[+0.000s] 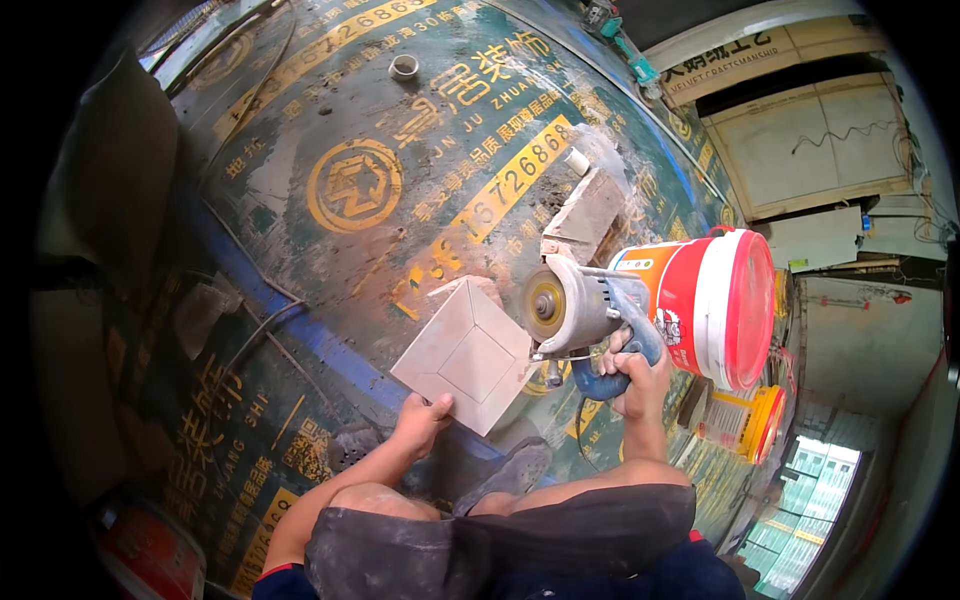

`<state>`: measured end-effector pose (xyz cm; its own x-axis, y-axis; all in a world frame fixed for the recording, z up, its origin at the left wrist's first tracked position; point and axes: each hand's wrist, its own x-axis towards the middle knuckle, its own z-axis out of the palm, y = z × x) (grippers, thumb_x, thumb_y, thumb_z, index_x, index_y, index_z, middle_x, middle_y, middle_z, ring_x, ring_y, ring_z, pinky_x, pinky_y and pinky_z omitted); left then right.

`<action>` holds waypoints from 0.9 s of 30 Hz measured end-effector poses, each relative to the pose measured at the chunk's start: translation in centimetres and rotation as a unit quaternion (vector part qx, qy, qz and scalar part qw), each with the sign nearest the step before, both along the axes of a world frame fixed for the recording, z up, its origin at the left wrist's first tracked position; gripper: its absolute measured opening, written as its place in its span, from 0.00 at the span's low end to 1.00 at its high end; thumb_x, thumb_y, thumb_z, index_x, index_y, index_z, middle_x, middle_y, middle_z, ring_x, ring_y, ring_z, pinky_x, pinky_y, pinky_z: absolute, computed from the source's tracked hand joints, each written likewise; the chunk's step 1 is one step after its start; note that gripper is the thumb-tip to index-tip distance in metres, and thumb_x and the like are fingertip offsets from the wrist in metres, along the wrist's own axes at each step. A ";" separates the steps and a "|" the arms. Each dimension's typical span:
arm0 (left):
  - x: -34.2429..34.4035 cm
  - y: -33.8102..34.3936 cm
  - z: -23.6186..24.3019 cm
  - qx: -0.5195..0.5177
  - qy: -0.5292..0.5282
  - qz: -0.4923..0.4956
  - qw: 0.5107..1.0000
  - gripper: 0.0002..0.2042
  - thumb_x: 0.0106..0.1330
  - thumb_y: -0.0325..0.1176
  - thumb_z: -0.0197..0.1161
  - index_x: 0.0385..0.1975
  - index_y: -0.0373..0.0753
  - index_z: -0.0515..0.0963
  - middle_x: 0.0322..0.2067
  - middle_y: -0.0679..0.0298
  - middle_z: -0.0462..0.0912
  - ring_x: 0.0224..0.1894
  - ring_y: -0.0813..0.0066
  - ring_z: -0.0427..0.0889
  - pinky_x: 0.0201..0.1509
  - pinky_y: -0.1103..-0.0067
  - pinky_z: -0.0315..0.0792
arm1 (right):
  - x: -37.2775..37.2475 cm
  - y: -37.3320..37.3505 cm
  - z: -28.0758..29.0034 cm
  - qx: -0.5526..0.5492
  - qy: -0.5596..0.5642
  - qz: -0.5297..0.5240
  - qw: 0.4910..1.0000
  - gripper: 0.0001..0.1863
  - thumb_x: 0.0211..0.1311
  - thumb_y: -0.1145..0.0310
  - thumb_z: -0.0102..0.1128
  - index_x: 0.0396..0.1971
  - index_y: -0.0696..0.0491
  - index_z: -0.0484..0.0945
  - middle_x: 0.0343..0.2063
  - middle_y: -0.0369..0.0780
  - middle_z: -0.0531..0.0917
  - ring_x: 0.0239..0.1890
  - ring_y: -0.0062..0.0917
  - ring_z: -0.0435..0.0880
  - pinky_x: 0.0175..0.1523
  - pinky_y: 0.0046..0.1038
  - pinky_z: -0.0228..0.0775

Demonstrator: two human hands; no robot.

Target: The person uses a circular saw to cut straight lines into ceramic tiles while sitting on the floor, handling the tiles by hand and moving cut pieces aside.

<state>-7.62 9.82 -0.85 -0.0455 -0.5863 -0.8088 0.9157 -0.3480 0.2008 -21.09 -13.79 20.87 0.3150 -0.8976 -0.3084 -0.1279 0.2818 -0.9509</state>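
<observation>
My left hand (424, 420) grips the lower-left edge of a square, light beige tile (460, 355) marked with lines forming an inner square. My right hand (635, 370) is closed on the blue-grey handle of a hand-held saw (610, 310), whose round blade (545, 304) and guard sit just beside the tile's upper right. Behind the saw lie pieces of tile (590, 210) and a small white cylinder (578, 160). A cord runs down from the handle.
A red-and-white bucket (740, 310) lies on its side right of the saw, with a yellow bucket (750, 420) below it. A teal power tool (635, 60), a small round container (403, 67) and hoses (250, 270) lie on the printed green floor covering (300, 140). Panels (800, 150) stand at right.
</observation>
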 end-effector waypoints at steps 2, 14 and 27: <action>0.7 -0.3 -0.9 -0.019 -0.120 -0.090 0.988 0.24 0.65 0.25 0.64 0.62 0.33 0.69 0.54 0.57 0.80 0.53 0.66 0.79 0.57 0.67 0.74 | -0.3 -0.1 0.1 -0.001 0.008 -0.014 1.000 0.16 0.45 0.78 0.54 0.38 0.62 0.71 0.30 0.42 0.74 0.23 0.25 0.73 0.32 0.30 0.72; 11.9 -7.3 0.4 -0.092 -0.395 -0.315 0.858 0.18 0.70 0.41 0.62 0.46 0.30 0.75 0.41 0.49 0.84 0.45 0.58 0.83 0.52 0.68 0.73 | 0.2 -0.5 0.3 -0.003 0.005 -0.014 1.000 0.16 0.44 0.79 0.54 0.38 0.64 0.73 0.28 0.41 0.76 0.23 0.23 0.74 0.31 0.27 0.71; 5.2 -7.7 1.0 -0.038 -0.505 -0.307 0.806 0.17 0.74 0.43 0.54 0.44 0.32 0.69 0.39 0.35 0.81 0.46 0.32 0.78 0.50 0.51 0.69 | 3.8 -0.7 -3.1 -0.040 0.077 0.069 0.994 0.12 0.51 0.75 0.57 0.37 0.61 0.75 0.27 0.36 0.79 0.24 0.16 0.77 0.33 0.21 0.71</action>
